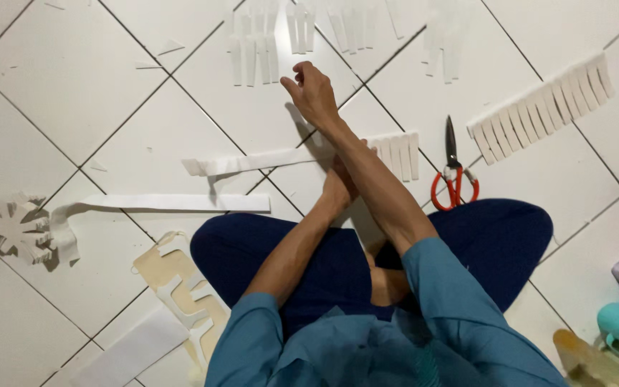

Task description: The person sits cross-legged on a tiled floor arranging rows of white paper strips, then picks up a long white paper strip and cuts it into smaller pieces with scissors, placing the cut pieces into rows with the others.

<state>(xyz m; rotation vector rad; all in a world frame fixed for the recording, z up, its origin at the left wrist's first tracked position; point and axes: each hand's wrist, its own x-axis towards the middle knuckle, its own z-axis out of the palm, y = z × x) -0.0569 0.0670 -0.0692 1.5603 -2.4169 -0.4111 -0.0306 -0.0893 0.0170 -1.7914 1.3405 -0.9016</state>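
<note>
My right hand (314,89), fingers loosely curled and empty, rests on the floor (73,86) beyond the paper strip (252,162). My left hand (339,188) presses its fringed end; the grip is hidden. The paper seems light and easily torn.

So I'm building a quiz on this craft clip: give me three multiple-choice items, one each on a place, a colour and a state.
1. Where do the scissors lie?
A. on the floor by the person's right knee
B. in the left hand
C. on the cut-out shape

2. What colour are the scissor handles?
A. blue
B. red
C. black

3. How are the forearms?
A. apart
B. crossed
C. behind the back

Answers:
A, they rest on the white tile floor beside the knee.
B, the handle loops are red.
B, the right hand reaches forward over the left hand, which presses a paper strip.
</note>
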